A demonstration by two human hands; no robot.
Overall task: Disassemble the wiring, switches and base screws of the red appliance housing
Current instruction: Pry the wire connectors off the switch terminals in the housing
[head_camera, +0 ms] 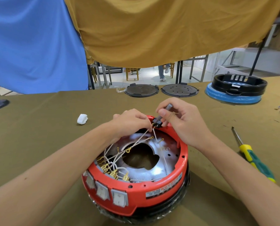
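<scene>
Red housing [152, 191] open, upside down mid-table. At its far rim, left hand [132, 121] pinches white wires [142, 136]; right hand [181, 118] grips a grey tool [164, 111] on the black connector [157, 123]. 3 switches [103, 191] at near wall still mounted, spade terminals attached. Roughly midway.

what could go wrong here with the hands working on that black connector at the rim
The left hand pinches thin white wires at the black connector; a hard pull might snap one. The grey tool in the right hand could slip off toward the fingers.
</scene>
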